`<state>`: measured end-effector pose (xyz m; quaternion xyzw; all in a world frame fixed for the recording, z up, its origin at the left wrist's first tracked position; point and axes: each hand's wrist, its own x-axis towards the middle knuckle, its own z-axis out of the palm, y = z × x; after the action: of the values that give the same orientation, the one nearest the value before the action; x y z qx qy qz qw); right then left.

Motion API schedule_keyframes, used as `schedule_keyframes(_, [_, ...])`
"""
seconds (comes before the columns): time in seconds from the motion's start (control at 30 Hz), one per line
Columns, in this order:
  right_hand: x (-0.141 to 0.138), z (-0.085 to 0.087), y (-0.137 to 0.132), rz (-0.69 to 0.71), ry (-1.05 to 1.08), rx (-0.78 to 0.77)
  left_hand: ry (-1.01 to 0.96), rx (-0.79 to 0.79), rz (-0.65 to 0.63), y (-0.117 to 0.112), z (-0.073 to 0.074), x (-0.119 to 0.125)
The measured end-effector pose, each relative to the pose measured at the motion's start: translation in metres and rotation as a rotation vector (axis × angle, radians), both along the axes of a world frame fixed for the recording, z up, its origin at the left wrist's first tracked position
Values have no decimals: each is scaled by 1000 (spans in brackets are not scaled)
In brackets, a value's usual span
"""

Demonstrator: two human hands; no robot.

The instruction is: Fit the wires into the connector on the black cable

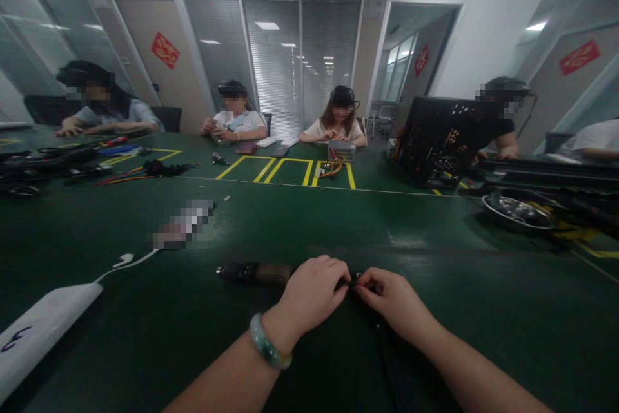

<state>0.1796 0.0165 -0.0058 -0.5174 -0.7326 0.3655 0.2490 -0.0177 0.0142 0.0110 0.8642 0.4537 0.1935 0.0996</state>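
My left hand (pixel 316 294), with a green bangle (pixel 269 342) at its wrist, has its fingers curled in a pinch. Close to its fingertips, my right hand (pixel 394 300) pinches too. Something small and dark is between the fingertips, too hidden to name. Behind my left hand a black and brown cylinder with a metal tip (pixel 256 272) lies on the table, its tip pointing left. Part of it is covered by the hand. A dark strap or cable-like length (pixel 387 352) runs down toward me beside my right wrist.
A white block marked 3 (pixel 48 329) lies at left, its white cable (pixel 130 263) reaching a blurred flat object (pixel 186 225). Dark cables (pixel 43 165) are piled at far left. A black computer case (pixel 430 139) and a shiny bowl (pixel 520 212) stand right. Several people sit opposite.
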Motion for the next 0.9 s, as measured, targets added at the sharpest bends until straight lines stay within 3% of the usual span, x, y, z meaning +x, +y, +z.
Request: schedule_keyframes(0.9, [0, -2, 1, -7, -24, 9, 10, 18, -4, 0, 0, -1])
